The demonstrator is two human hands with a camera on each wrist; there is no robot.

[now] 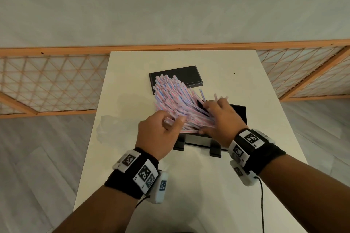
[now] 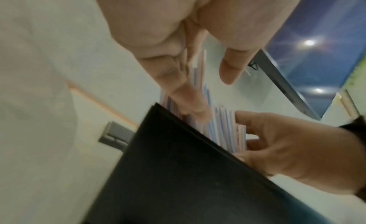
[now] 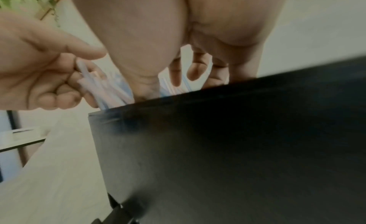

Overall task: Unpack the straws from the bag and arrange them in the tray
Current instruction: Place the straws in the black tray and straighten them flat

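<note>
A thick bundle of pink and blue striped straws [image 1: 174, 96] fans up and to the left out of a black tray [image 1: 238, 113] on short feet in the middle of the white table. My left hand [image 1: 172, 123] curls round several straws at the bundle's near left edge. My right hand [image 1: 206, 117] holds the bundle over the tray, fingers on top and thumb below. In the left wrist view, straws [image 2: 223, 127] stand behind the tray wall [image 2: 178, 172] between both hands. In the right wrist view, the left hand [image 3: 79, 86] grips pale straws [image 3: 106, 89] above the tray [image 3: 217, 141].
A second flat black piece [image 1: 181, 75] lies farther back on the table [image 1: 208, 185], partly under the straw tips. A clear plastic bag [image 1: 109, 125] lies flat to the left of my hands. A wooden lattice screen [image 1: 53, 81] stands behind the table.
</note>
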